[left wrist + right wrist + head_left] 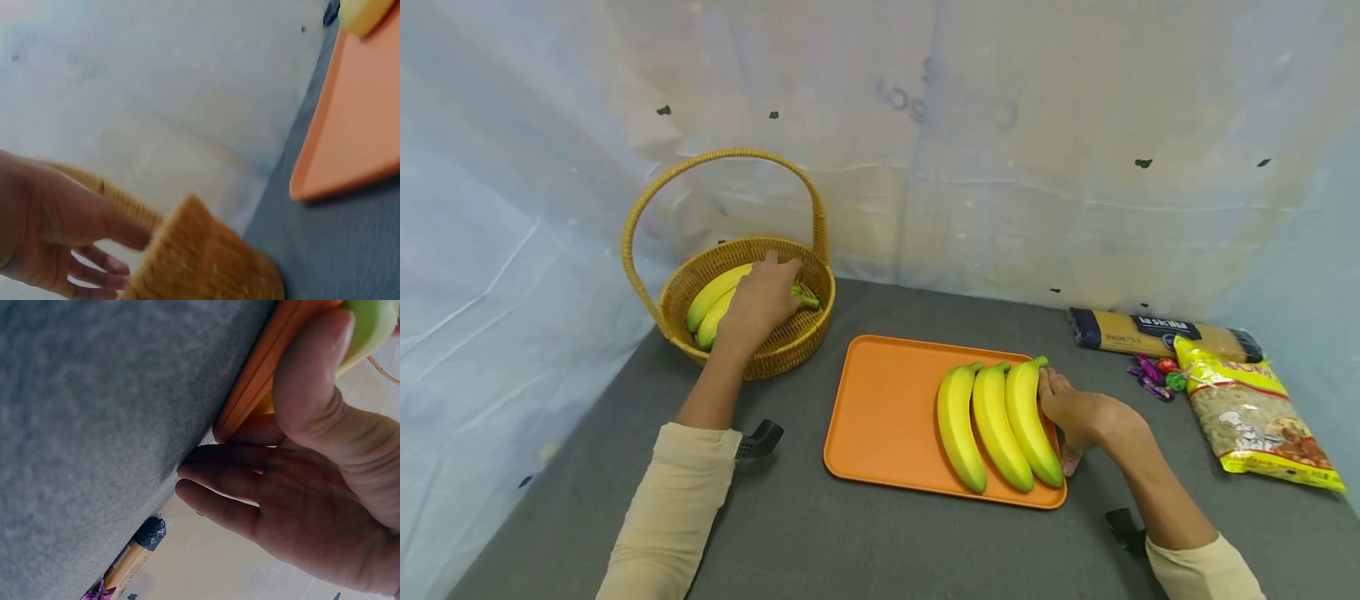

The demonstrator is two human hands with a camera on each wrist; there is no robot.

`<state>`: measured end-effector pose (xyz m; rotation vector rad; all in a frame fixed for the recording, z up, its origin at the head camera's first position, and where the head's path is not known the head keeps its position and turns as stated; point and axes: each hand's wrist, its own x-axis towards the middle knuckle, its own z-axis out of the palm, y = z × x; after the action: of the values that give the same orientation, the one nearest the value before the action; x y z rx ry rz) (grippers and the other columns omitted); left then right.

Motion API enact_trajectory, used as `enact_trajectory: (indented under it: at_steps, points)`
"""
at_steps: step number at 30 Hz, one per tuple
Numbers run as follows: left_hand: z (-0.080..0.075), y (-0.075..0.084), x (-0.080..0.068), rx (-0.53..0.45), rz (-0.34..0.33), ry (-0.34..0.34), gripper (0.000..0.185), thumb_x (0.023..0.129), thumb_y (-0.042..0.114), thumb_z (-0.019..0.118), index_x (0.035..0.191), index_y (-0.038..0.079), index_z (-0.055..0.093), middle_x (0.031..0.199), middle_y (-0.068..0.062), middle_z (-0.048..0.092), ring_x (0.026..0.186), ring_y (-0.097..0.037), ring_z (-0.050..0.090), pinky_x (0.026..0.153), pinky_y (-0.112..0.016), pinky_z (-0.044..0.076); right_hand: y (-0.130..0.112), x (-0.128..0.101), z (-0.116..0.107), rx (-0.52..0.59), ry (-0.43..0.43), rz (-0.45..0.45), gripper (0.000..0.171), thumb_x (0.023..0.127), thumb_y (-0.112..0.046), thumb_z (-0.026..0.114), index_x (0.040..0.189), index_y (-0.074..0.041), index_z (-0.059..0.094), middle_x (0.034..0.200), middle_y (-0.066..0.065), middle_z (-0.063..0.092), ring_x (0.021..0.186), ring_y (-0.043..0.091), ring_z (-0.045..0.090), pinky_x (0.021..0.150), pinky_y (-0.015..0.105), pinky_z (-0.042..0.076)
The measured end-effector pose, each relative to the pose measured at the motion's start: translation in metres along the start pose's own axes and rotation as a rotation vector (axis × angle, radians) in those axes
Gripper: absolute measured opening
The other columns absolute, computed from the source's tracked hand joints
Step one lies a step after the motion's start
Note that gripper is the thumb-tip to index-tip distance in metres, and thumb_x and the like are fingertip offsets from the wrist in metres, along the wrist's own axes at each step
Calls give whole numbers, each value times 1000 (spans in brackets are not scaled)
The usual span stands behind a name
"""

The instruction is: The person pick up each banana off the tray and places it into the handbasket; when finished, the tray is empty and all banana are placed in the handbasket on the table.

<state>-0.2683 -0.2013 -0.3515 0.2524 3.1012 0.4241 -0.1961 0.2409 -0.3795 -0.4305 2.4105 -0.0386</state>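
Reaching over the loose bananas (713, 296) in the wicker basket (786, 358), the left hand (762, 296) spreads its grip, seemingly holding none, while the right hand (1078, 417), straight-fingered, touches the row of three bananas (1000, 427) on the orange tray (880, 408), probably for keeping it aligned.

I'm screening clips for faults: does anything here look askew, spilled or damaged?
Nothing looks spilled or damaged. Slightly untidy: the yellow bag lies slanted by the spaghetti packet, small colourful pieces bunched nearby. Three bananas lie side by side on the tray.

Free room separates basket (784, 363) and tray (880, 408); the arched handle (737, 153) obstructs reaching from above.
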Motion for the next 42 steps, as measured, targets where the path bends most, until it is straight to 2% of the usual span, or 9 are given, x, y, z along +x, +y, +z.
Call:
enact_trajectory:
  at_steps: [6,10,17,21,26,31,34,37,42]
  points:
    - [-3,45,-12,-140,215,-9,62,103,33,68,156,8,46,148,-26,50,123,-41,61,104,-54,53,-2,0,0,3,-3,-1,140,64,-20,97,160,18,1,167,44,1,156,59,9,125,70,18]
    - [6,80,-20,-167,393,-63,63,104,40,64,158,13,45,145,-19,54,118,-34,63,100,-49,54,-3,0,0,5,-7,9,140,65,-21,96,160,17,1,167,43,1,157,58,9,125,70,18]
    - [42,126,-34,-143,611,-304,59,107,49,54,159,25,44,128,-10,56,90,-18,57,80,-33,50,-2,1,-1,1,-11,15,140,65,-21,97,160,17,1,167,43,1,157,58,9,125,70,18]
    - [67,143,-42,-77,685,-476,57,107,53,50,160,34,42,141,-12,54,105,-20,62,91,-34,53,-2,3,1,8,-10,-3,141,65,-21,97,160,18,1,167,43,1,157,59,9,125,70,18]
    - [83,152,-49,23,638,-580,57,104,57,50,159,46,40,160,-14,44,131,-24,59,107,-39,51,-4,3,3,-2,-1,-6,140,65,-21,97,160,18,2,167,43,1,157,58,10,124,69,22]
    - [82,151,-50,21,613,-573,51,103,59,50,151,42,50,146,-8,56,116,-18,60,95,-34,52,-2,2,1,-4,5,3,141,64,-22,97,160,18,2,167,43,0,157,58,8,125,69,19]
    - [82,150,-49,-9,586,-556,41,102,59,52,136,35,57,121,-1,61,95,-15,56,80,-30,48,-1,4,0,-10,6,-1,141,63,-22,97,160,18,2,167,43,1,157,58,9,125,69,19]
    - [85,149,-50,-25,503,-511,33,101,56,57,116,27,56,99,0,56,80,-16,48,68,-28,40,-1,6,0,-13,3,-5,142,63,-22,97,160,18,2,167,43,2,157,58,10,125,69,19]
    - [88,148,-49,-40,382,-421,26,104,40,65,122,23,55,100,-3,59,80,-17,51,66,-29,42,-1,5,0,-8,-10,2,141,65,-23,97,160,18,2,168,42,1,157,57,9,125,69,19]
